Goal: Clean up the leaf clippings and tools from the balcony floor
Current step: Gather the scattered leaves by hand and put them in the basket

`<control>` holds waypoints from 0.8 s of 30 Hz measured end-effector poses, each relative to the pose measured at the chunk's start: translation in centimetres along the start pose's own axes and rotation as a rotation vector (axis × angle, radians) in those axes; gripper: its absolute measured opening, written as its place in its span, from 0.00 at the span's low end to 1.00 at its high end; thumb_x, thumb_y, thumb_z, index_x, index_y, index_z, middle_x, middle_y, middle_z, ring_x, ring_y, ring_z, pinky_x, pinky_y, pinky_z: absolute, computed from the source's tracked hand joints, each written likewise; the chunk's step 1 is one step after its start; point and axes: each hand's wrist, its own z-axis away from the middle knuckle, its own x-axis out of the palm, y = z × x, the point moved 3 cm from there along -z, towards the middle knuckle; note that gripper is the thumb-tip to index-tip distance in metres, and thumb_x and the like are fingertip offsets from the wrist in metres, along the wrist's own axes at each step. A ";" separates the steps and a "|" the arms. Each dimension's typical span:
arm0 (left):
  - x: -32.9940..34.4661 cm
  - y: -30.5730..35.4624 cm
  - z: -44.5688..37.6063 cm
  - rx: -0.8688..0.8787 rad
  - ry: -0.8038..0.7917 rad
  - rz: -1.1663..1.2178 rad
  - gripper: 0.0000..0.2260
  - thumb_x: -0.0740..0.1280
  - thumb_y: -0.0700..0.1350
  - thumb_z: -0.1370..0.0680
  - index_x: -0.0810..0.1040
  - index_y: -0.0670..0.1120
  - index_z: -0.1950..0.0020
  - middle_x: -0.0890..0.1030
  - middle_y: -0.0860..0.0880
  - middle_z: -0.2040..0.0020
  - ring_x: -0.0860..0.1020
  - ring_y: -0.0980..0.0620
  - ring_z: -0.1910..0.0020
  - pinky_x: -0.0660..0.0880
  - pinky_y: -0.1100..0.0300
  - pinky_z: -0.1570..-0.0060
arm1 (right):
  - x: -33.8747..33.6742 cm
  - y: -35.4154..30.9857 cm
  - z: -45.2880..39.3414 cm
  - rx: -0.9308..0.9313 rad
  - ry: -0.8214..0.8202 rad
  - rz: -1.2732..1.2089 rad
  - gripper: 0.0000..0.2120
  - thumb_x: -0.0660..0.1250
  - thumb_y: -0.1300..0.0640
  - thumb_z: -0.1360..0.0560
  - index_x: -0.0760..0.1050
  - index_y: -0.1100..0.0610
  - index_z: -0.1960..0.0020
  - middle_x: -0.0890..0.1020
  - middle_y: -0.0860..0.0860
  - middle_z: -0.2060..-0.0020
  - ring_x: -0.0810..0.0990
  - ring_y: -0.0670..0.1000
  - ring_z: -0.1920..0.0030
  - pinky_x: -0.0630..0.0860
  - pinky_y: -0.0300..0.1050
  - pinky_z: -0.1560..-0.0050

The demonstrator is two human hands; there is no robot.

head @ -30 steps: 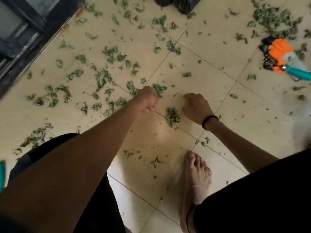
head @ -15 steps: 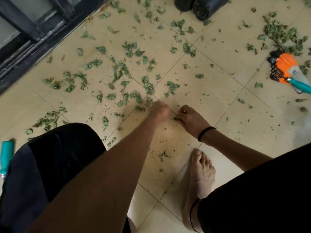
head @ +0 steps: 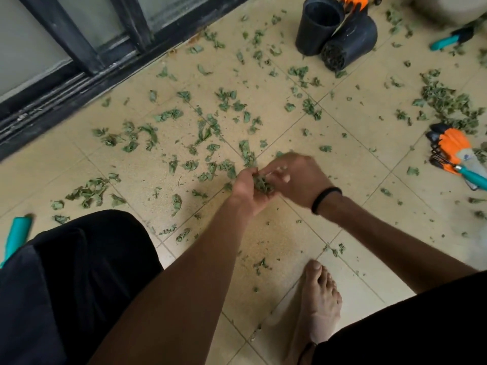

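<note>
Green leaf clippings (head: 203, 133) lie scattered over the beige tiled floor (head: 350, 164). My left hand (head: 245, 192) is cupped palm up just above the floor and holds a clump of clippings (head: 262, 184). My right hand (head: 297, 177), with a black band at the wrist, is right beside it, and its curled fingertips pinch at the same clump. An orange glove (head: 453, 146) lies at the right with a teal-handled hand rake (head: 471, 177) on it. A teal tool handle (head: 15, 237) shows at the left edge.
Two black plastic pots (head: 320, 25) (head: 349, 44) stand and lie at the back, with another orange glove (head: 353, 2) behind them. Teal-handled pruners (head: 448, 40) lie at the far right, above a thicker leaf pile (head: 448, 101). A dark sliding-door frame (head: 79, 75) runs along the left. My bare foot (head: 319, 299) is planted below my hands.
My hands have lifted from the floor and come together. The left palm has turned up with a clump of leaves in it, and the right hand has closed in over it.
</note>
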 end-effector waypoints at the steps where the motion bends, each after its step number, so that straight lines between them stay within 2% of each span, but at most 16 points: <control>1: -0.4 0.8 0.2 0.016 -0.021 0.037 0.16 0.56 0.47 0.14 0.77 0.37 0.42 0.84 0.38 0.53 0.84 0.43 0.56 0.83 0.49 0.47 | -1.0 -0.2 -0.9 0.017 0.066 -0.032 0.09 0.70 0.56 0.21 0.83 0.54 0.42 0.82 0.47 0.48 0.81 0.46 0.54 0.71 0.30 0.58; 3: -1.3 2.1 0.6 0.039 -0.055 0.083 0.16 0.55 0.47 0.13 0.77 0.38 0.45 0.82 0.39 0.53 0.83 0.43 0.56 0.83 0.50 0.47 | -2.2 0.5 -3.2 0.090 0.161 -0.093 0.08 0.69 0.58 0.21 0.83 0.57 0.45 0.85 0.49 0.49 0.83 0.49 0.53 0.76 0.33 0.54; 4: -2.0 2.8 0.8 0.054 -0.056 0.095 0.16 0.55 0.47 0.14 0.77 0.38 0.47 0.81 0.40 0.53 0.82 0.44 0.57 0.83 0.51 0.48 | -2.2 1.5 -4.6 0.141 0.153 -0.079 0.08 0.70 0.57 0.22 0.83 0.57 0.44 0.85 0.50 0.49 0.84 0.51 0.51 0.77 0.36 0.49; 6: -3.7 3.8 1.0 0.077 -0.036 0.152 0.13 0.58 0.46 0.14 0.77 0.39 0.48 0.81 0.41 0.54 0.81 0.45 0.58 0.82 0.53 0.49 | -0.8 4.5 -6.8 0.290 0.029 -0.020 0.17 0.73 0.51 0.24 0.80 0.56 0.38 0.83 0.53 0.44 0.82 0.54 0.42 0.74 0.40 0.41; 8: -5.9 5.0 1.1 0.110 -0.011 0.195 0.11 0.59 0.45 0.15 0.77 0.40 0.49 0.81 0.43 0.56 0.80 0.47 0.57 0.81 0.55 0.49 | 1.2 6.5 -8.2 0.428 -0.121 0.011 0.29 0.75 0.44 0.26 0.75 0.57 0.31 0.77 0.56 0.34 0.77 0.58 0.35 0.75 0.48 0.35; 9: -6.9 5.6 1.2 0.131 -0.003 0.214 0.11 0.59 0.45 0.15 0.77 0.41 0.51 0.81 0.44 0.57 0.80 0.47 0.58 0.80 0.56 0.50 | 2.2 7.1 -8.8 0.460 -0.140 0.027 0.32 0.74 0.43 0.26 0.72 0.57 0.29 0.74 0.58 0.32 0.74 0.59 0.33 0.74 0.52 0.33; 10: -7.7 6.0 1.5 0.159 0.010 0.233 0.12 0.59 0.45 0.15 0.76 0.41 0.52 0.81 0.44 0.60 0.80 0.47 0.60 0.80 0.57 0.51 | 2.9 7.3 -9.3 0.463 -0.111 0.025 0.31 0.73 0.44 0.25 0.71 0.58 0.28 0.72 0.59 0.31 0.74 0.61 0.33 0.73 0.52 0.33; 12: -9.4 6.9 1.8 0.214 0.049 0.268 0.13 0.58 0.46 0.14 0.76 0.41 0.54 0.80 0.45 0.62 0.80 0.48 0.63 0.79 0.58 0.53 | 4.6 6.2 -10.1 0.432 -0.013 -0.015 0.23 0.69 0.51 0.21 0.72 0.59 0.29 0.68 0.60 0.31 0.77 0.61 0.38 0.72 0.47 0.36; 15: -12.2 7.3 1.9 0.249 0.141 0.297 0.12 0.59 0.46 0.15 0.77 0.41 0.50 0.81 0.45 0.62 0.80 0.49 0.63 0.80 0.58 0.55 | 7.9 2.4 -10.0 0.219 -0.033 -0.041 0.13 0.63 0.56 0.18 0.78 0.59 0.37 0.72 0.60 0.36 0.77 0.55 0.49 0.72 0.36 0.44; 18: -14.1 7.2 1.8 0.256 0.211 0.282 0.15 0.57 0.46 0.15 0.77 0.43 0.57 0.80 0.46 0.61 0.80 0.49 0.63 0.80 0.59 0.62 | 10.5 -0.6 -9.5 0.034 -0.070 -0.053 0.10 0.60 0.55 0.18 0.79 0.55 0.48 0.76 0.56 0.49 0.75 0.54 0.55 0.77 0.46 0.46; 22: -14.5 6.9 2.2 0.296 0.254 0.254 0.17 0.56 0.44 0.15 0.77 0.43 0.60 0.80 0.46 0.66 0.78 0.50 0.66 0.77 0.60 0.63 | 8.7 -0.6 -11.7 0.107 0.181 -0.186 0.11 0.61 0.56 0.19 0.82 0.56 0.46 0.77 0.56 0.48 0.80 0.55 0.52 0.76 0.44 0.47; 24: -14.6 6.7 2.2 0.309 0.256 0.240 0.16 0.56 0.43 0.15 0.77 0.43 0.60 0.80 0.45 0.65 0.78 0.50 0.66 0.78 0.61 0.62 | 8.1 0.6 -13.3 0.191 0.146 -0.178 0.14 0.62 0.51 0.20 0.82 0.58 0.42 0.76 0.61 0.41 0.81 0.59 0.46 0.76 0.44 0.42</control>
